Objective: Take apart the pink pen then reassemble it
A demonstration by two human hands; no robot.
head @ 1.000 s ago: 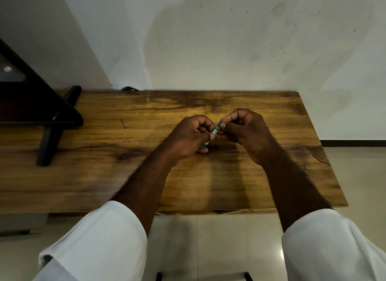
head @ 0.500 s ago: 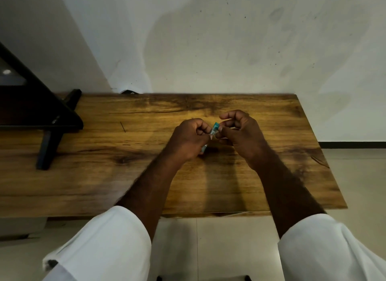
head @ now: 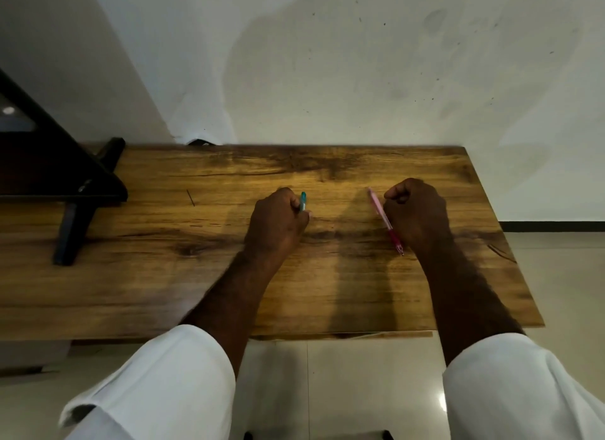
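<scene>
At far left, a black stand sits on the wooden worktop. Your left hand curls its fingers round a teal pen. Well apart to the right, the pink pen slants low at the worktop, seemingly in one piece, just beside your fisted right hand. Whether that hand grips it cannot be told. Dismantling and reassembly both appear outstanding.

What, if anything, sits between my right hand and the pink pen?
Nothing visible. The pink pen lies on the table right beside the right hand; the left hand, gripping a teal pen, is well apart.
</scene>
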